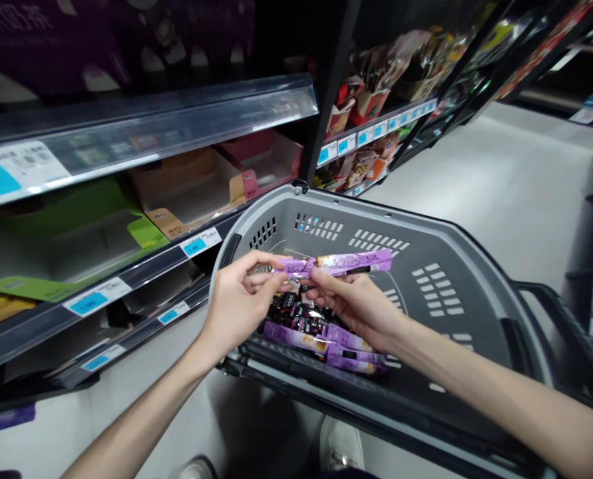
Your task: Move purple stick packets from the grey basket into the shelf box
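Observation:
Over a grey shopping basket [456, 243], both hands grip slim purple packets [353, 262] that lie roughly level. My left hand [241, 293] pinches their left end between thumb and fingers. Closed around the middle from below is my right hand [356, 306], its thumb on the front. The packets' right end sticks out past it. Beneath the hands, inside the basket, lie more purple packets [296, 338] and dark small packets [311, 318], partly hidden by the hands.
Store shelves with blue price tags [87, 301] run along the left. A green carton [51, 287] and an orange-brown carton [189, 193] sit on a low shelf. Red boxes of packets [369, 105] stand farther back. Shoes [341, 442] show below the basket.

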